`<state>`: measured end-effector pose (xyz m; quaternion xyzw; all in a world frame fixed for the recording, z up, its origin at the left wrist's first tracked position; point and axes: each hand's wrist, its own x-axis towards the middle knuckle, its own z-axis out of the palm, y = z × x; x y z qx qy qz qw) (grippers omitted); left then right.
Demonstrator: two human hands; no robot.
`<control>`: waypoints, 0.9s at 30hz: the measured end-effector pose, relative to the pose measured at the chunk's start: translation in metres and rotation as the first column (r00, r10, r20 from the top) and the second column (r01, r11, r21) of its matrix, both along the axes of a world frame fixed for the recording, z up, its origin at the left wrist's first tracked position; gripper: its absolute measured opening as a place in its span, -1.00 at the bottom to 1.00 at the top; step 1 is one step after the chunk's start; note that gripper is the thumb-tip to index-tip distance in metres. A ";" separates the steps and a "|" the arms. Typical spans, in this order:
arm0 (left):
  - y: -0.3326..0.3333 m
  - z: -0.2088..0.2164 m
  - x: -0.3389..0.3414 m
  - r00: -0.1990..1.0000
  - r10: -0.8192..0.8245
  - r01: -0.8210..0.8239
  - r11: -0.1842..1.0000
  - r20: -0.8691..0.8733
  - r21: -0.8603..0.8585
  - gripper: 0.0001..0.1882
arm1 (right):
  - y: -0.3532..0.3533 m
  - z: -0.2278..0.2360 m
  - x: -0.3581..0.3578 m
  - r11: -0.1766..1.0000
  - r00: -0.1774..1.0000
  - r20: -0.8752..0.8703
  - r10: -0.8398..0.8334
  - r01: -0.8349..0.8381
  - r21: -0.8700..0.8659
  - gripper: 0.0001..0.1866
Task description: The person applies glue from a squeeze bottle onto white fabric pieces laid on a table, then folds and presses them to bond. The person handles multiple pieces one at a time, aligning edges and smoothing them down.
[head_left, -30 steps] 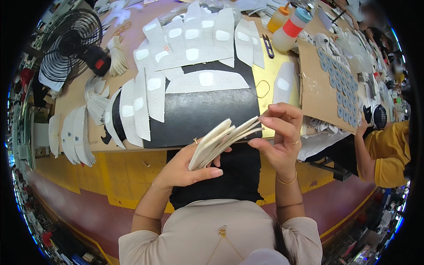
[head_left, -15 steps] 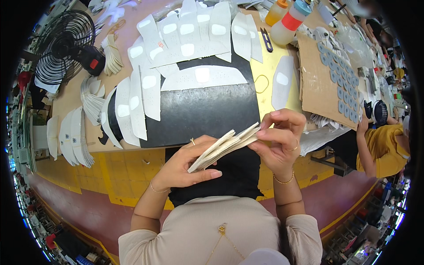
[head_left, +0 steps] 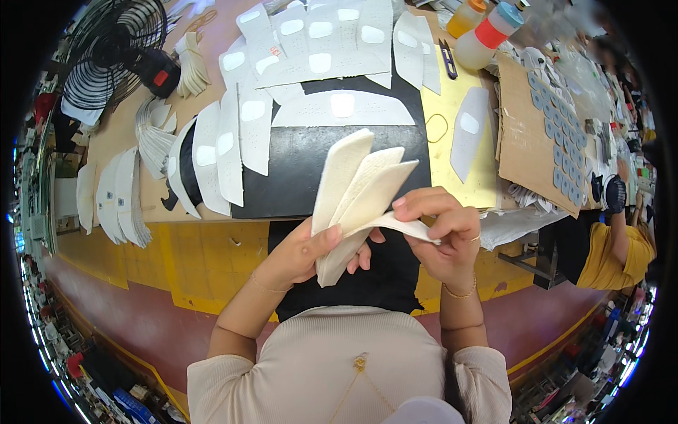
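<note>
Above my lap, my left hand (head_left: 305, 249) grips a stack of thick cream fabric pieces (head_left: 347, 187) near its lower end, thumb across the front. The pieces look soft and felt-like, and their upper ends fan apart. With thumb and fingers closed, my right hand (head_left: 452, 233) pinches the end of one strip, which curves out to the right from the stack. Just beyond my hands lies a black mat (head_left: 282, 184). A white perforated curved panel (head_left: 296, 113) with a bright white patch rests along its far side.
More patched white panels (head_left: 339, 60) overlap at the back. Thread snips (head_left: 448, 59) and a rubber band (head_left: 436, 128) lie on yellow sheeting, near squeeze bottles (head_left: 487, 39). Cardboard (head_left: 519, 148) with blue-grey pieces is at right; a black fan (head_left: 116, 53) stands left. A person in yellow (head_left: 607, 254) sits at right.
The stack has turned from nearly edge-on to upright, its ends now spread. My right hand has bent one strip away to the right. The whole view has shifted slightly.
</note>
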<state>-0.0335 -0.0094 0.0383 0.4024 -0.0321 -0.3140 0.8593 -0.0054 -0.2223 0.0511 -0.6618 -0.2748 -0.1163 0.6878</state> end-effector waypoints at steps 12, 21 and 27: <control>0.010 -0.003 0.007 0.977 0.206 -0.192 0.956 -0.044 0.223 -0.59 | -0.040 0.026 -0.016 0.941 0.966 -0.191 0.175 -0.107 0.322 -0.76; 0.021 -0.014 0.007 0.937 0.348 -0.343 0.932 -0.023 0.121 -0.37 | -0.130 0.024 -0.026 0.761 0.804 -0.358 -0.474 0.579 0.292 -0.65; 0.012 -0.009 0.009 0.959 0.281 -0.274 0.950 -0.031 0.148 -0.41 | -0.135 -0.033 -0.040 0.778 0.677 -0.678 -0.286 0.577 0.248 -0.64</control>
